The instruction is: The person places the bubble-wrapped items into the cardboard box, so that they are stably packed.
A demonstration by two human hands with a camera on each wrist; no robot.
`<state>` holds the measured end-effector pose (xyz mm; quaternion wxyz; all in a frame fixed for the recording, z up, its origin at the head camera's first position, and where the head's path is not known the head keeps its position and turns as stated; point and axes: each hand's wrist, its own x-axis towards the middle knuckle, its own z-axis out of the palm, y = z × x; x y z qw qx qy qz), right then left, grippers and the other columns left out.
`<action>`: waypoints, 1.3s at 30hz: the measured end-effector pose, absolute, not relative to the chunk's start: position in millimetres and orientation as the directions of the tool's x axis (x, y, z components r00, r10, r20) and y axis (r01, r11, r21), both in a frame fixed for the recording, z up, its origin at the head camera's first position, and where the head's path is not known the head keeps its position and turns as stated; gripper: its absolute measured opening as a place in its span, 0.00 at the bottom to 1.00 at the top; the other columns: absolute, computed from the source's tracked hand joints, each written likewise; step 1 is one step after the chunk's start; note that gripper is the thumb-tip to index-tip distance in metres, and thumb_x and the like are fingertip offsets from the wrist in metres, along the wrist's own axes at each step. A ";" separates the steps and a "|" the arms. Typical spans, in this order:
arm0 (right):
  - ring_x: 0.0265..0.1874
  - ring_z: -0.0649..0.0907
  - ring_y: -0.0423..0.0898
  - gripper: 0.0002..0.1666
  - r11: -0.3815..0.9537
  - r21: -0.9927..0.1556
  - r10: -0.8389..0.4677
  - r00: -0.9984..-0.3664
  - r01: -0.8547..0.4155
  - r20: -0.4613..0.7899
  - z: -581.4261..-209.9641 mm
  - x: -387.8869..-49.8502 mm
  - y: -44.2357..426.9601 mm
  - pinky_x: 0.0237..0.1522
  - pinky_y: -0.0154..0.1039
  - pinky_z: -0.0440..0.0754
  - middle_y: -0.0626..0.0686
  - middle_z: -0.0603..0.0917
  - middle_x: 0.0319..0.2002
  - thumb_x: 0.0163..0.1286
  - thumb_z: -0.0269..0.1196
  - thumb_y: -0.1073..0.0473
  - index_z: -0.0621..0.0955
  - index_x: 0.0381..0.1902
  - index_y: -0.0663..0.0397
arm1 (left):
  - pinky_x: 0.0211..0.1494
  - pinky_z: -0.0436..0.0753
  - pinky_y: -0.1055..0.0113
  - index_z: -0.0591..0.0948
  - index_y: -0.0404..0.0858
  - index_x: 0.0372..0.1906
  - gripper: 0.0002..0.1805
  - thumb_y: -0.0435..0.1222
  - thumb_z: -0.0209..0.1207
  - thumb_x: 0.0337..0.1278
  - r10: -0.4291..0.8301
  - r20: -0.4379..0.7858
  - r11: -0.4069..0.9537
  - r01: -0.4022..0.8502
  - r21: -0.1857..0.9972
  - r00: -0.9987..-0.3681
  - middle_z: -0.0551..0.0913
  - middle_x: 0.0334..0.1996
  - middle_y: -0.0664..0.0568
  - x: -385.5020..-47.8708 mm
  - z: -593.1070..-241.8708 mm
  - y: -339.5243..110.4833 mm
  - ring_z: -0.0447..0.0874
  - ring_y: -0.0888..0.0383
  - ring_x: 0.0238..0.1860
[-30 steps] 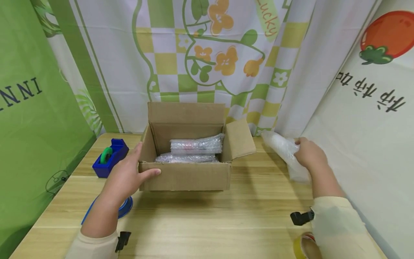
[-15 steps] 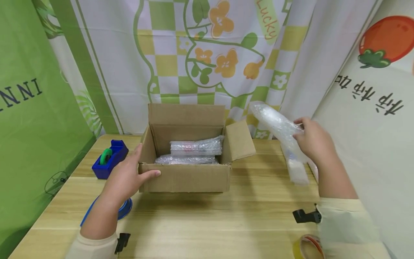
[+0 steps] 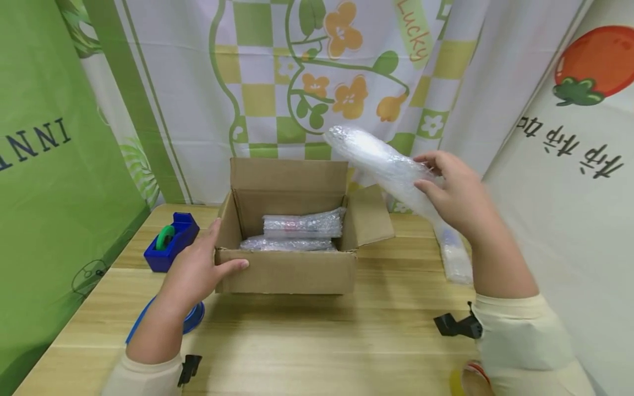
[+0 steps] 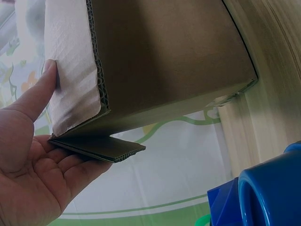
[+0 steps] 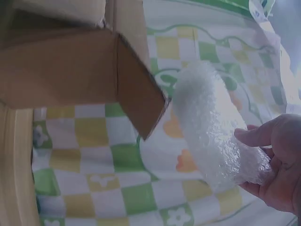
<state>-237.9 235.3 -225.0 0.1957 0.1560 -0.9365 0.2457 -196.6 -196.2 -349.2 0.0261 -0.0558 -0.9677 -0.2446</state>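
Observation:
An upright cardboard box (image 3: 287,272) stands with its flaps spread and two bubble-wrapped packages (image 3: 303,224) inside, one on top of the other. At its front left corner my left hand (image 3: 195,269) grips the flaps, thumb on the front one and fingers behind the side one (image 4: 101,148). My right hand (image 3: 453,190) pinches one end of a bubble-wrapped package (image 3: 376,157), held tilted in the air above and right of the box. The right wrist view shows this package (image 5: 211,127) beside the box's side flap (image 5: 141,89); its contents are blurred by the wrap.
Another bubble-wrapped piece (image 3: 455,258) lies on the table's right side. A blue tape dispenser (image 3: 171,242) with green tape sits left of the box. A blue round object (image 3: 194,318) is partly behind my left forearm. A yellow tape roll (image 3: 468,379) lies at the front right.
My right hand has lifted the bubble-wrapped package off the table's right side and carried it up and left toward the box. My left hand stays on the box corner.

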 end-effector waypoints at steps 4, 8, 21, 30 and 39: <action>0.54 0.74 0.52 0.22 0.773 -0.381 -0.291 -0.817 -0.507 0.497 -223.2 -238.3 213.0 0.54 0.51 0.74 0.56 0.77 0.53 0.71 0.62 0.62 0.74 0.62 0.54 | 0.64 0.69 0.36 0.40 0.39 0.79 0.62 0.69 0.56 0.53 0.093 0.079 0.874 0.120 0.471 -0.992 0.55 0.74 0.31 -196.2 -349.9 -196.3 0.61 0.29 0.69; 0.53 0.76 0.48 0.22 0.702 -0.331 -0.403 -0.735 -0.630 0.545 -228.3 -241.5 189.6 0.54 0.47 0.77 0.52 0.79 0.51 0.69 0.64 0.64 0.76 0.60 0.53 | 0.64 0.70 0.36 0.40 0.39 0.79 0.62 0.68 0.57 0.54 0.093 0.082 0.874 0.121 0.470 -0.992 0.55 0.75 0.32 -196.6 -349.7 -196.4 0.61 0.29 0.69; 0.52 0.80 0.44 0.19 0.573 -0.222 -0.693 -0.611 -0.789 0.382 -289.4 -260.2 125.8 0.52 0.42 0.80 0.48 0.80 0.52 0.69 0.63 0.65 0.78 0.57 0.50 | 0.66 0.67 0.36 0.41 0.39 0.79 0.62 0.68 0.57 0.53 0.096 0.090 0.872 0.127 0.473 -0.991 0.55 0.75 0.32 -195.7 -349.1 -195.3 0.58 0.31 0.71; 0.51 0.80 0.43 0.16 0.598 -0.172 -0.747 -0.623 -0.782 0.233 -313.6 -264.8 111.2 0.53 0.41 0.80 0.45 0.81 0.51 0.70 0.63 0.59 0.80 0.55 0.46 | 0.66 0.68 0.36 0.41 0.39 0.79 0.62 0.68 0.57 0.53 0.093 0.093 0.875 0.126 0.467 -0.991 0.57 0.74 0.32 -195.4 -349.0 -195.4 0.59 0.31 0.70; 0.55 0.81 0.48 0.11 0.617 -0.103 -0.764 -0.625 -0.780 0.161 -315.2 -262.9 109.0 0.60 0.46 0.77 0.48 0.85 0.49 0.73 0.60 0.54 0.86 0.48 0.48 | 0.66 0.68 0.36 0.41 0.40 0.79 0.62 0.68 0.57 0.53 0.084 0.079 0.876 0.112 0.468 -0.993 0.57 0.74 0.31 -196.3 -350.1 -196.5 0.59 0.31 0.71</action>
